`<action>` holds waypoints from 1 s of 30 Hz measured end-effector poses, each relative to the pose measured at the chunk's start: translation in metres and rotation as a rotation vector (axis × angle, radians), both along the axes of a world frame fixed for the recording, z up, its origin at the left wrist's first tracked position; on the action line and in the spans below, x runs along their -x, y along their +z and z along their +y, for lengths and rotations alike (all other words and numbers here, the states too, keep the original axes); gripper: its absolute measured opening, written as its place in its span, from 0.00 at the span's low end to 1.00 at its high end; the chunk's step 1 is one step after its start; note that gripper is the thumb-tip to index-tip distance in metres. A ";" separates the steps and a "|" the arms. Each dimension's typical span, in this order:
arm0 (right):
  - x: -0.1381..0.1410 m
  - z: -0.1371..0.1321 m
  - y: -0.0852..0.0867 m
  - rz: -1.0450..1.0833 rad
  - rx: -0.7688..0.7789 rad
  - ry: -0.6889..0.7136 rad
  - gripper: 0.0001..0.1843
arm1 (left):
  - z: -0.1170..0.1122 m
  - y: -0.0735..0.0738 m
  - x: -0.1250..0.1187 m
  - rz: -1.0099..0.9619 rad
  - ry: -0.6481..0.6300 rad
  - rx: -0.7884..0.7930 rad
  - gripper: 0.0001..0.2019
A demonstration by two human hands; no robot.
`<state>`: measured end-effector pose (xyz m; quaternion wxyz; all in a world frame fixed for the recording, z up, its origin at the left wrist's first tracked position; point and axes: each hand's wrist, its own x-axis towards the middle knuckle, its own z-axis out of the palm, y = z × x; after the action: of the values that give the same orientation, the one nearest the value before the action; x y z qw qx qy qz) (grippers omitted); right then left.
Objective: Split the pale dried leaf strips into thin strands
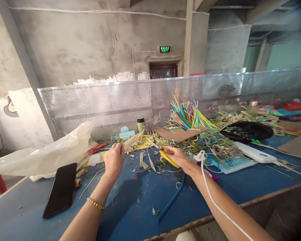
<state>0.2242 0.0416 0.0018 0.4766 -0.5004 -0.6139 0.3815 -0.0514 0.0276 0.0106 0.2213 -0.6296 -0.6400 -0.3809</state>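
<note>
My left hand [114,160] is closed on a pale dried leaf strip [131,140] that points up and to the right over the blue table [130,204]. My right hand [178,156] is wrapped round yellow-handled scissors [165,156], whose blades [152,143] reach toward the strip. Cut leaf scraps [145,164] lie scattered between the two hands. A white cable [210,194] runs across my right forearm.
A black phone [61,189] and a white plastic bag [47,155] lie at left. A blue tube [172,200] lies near the front edge. Behind are coloured strips [188,117], a cardboard piece [178,134], a black tray [247,130], a white power bank [254,153] and a perforated metal screen [102,107].
</note>
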 end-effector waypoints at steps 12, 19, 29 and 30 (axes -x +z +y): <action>0.016 -0.003 -0.001 -0.272 -0.178 -0.160 0.27 | 0.000 -0.005 0.003 0.392 0.098 -0.176 0.14; 0.018 -0.001 -0.001 -0.401 -0.255 -0.252 0.26 | -0.003 -0.012 -0.007 0.439 -0.041 -0.211 0.14; 0.017 0.000 -0.004 -0.451 -0.301 -0.325 0.22 | -0.006 -0.013 -0.012 0.474 -0.076 -0.209 0.14; 0.017 0.000 -0.004 -0.453 -0.307 -0.337 0.21 | -0.006 -0.013 -0.012 0.475 -0.068 -0.211 0.14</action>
<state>0.2072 0.0421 -0.0021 0.4540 -0.5896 -0.6633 0.0790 -0.0396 0.0215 -0.0027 0.4169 -0.6960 -0.5051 -0.2941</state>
